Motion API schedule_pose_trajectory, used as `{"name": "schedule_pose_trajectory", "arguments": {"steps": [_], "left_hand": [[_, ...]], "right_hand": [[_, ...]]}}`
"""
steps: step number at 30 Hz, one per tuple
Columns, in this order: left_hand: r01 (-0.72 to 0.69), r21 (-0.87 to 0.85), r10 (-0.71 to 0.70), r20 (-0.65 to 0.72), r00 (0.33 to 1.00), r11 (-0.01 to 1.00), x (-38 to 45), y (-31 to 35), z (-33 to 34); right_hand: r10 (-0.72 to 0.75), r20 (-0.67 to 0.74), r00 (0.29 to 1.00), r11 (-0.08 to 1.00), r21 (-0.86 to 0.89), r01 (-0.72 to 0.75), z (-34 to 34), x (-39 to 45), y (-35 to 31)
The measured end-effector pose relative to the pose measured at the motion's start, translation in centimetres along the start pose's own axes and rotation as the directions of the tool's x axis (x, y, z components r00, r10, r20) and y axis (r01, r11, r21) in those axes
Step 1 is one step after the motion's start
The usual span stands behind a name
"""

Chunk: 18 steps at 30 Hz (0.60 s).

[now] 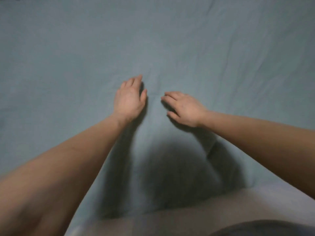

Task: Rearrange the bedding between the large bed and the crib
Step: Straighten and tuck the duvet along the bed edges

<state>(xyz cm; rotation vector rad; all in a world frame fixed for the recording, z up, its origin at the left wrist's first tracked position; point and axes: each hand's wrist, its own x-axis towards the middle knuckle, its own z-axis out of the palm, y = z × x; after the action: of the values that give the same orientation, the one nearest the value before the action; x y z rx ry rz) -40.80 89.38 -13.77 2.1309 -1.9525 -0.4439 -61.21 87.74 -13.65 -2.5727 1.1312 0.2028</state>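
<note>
Head view: left hand [129, 99] is reaching out flat over the blue sheet [221, 65], fingers straight and together, holding nothing; whether the palm is touching the cloth or hovering just above it cannot be told. Right hand [184, 109] is lying just beside the left hand, apart from it, fingers loosely spread and slightly bent, also holding nothing.

The sheet is covering nearly the whole view, spread on the mattress, with shallow creases running away from the hands on the far side and to the right of the right hand. Near the person, the sheet is ending at a pale edge [187, 217], probably the mattress side. The crib is not showing.

Judgement: the step in hand looks like smoothing the sheet. To do it well, palms should be kept flat and pressed lightly, sweeping outward from the left hand's spot toward the creases, not bunching cloth between the hands. Pulling too hard risks dragging the near edge loose.
</note>
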Motion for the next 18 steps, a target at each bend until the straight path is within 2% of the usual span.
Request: {"name": "schedule_pose_trajectory", "arguments": {"steps": [2,4,6,7,9,12,13,14,15,16,17,18], "left_hand": [[0.010,0.061,-0.011,0.015,1.000,0.998,3.2,0.2,1.7],[-0.044,0.111,0.037,0.065,0.997,0.993,4.8,0.3,3.3],[-0.270,0.226,0.217,0.233,0.948,0.936,4.1,0.5,5.1],[-0.429,0.255,0.324,0.365,0.873,0.867,2.5,0.6,5.8],[-0.694,0.160,0.490,0.599,0.633,0.702,-1.8,1.1,7.0],[-0.841,-0.109,0.549,0.799,0.243,0.530,-6.0,3.6,7.1],[-0.869,-0.191,0.562,0.819,0.115,0.456,-6.1,4.6,6.9],[-0.882,-0.259,0.583,0.812,0.021,0.394,-5.9,6.5,6.2],[-0.891,-0.278,0.611,0.792,0.000,0.360,-5.1,8.2,5.6],[-0.895,-0.246,0.644,0.763,0.058,0.372,-4.1,9.9,4.9],[-0.890,-0.187,0.676,0.718,0.165,0.416,-3.0,11.8,4.5],[-0.865,-0.128,0.686,0.669,0.287,0.486,-2.0,13.6,4.3]], "right_hand": [[0.059,-0.008,0.998,0.997,-0.058,-0.059,0.0,4.1,2.8],[0.087,-0.009,0.996,0.990,-0.109,-0.087,1.1,6.3,5.7],[-0.030,0.069,0.997,0.979,-0.198,0.043,3.0,5.0,7.9],[-0.120,0.149,0.981,0.966,-0.211,0.150,3.8,2.9,8.5],[-0.252,0.284,0.925,0.938,-0.164,0.305,5.0,-2.5,9.2],[-0.404,0.388,0.829,0.888,-0.050,0.456,5.0,-10.7,9.9],[-0.474,0.440,0.762,0.847,-0.010,0.532,5.0,-12.4,10.1],[-0.530,0.487,0.694,0.800,0.017,0.599,4.4,-14.3,10.6],[-0.587,0.505,0.633,0.744,0.029,0.667,3.6,-15.5,11.2],[-0.635,0.502,0.587,0.690,0.027,0.723,2.9,-16.3,12.0],[-0.666,0.477,0.573,0.659,0.016,0.752,1.9,-16.9,13.0],[-0.680,0.437,0.588,0.651,-0.007,0.759,0.8,-17.3,14.2]]}}
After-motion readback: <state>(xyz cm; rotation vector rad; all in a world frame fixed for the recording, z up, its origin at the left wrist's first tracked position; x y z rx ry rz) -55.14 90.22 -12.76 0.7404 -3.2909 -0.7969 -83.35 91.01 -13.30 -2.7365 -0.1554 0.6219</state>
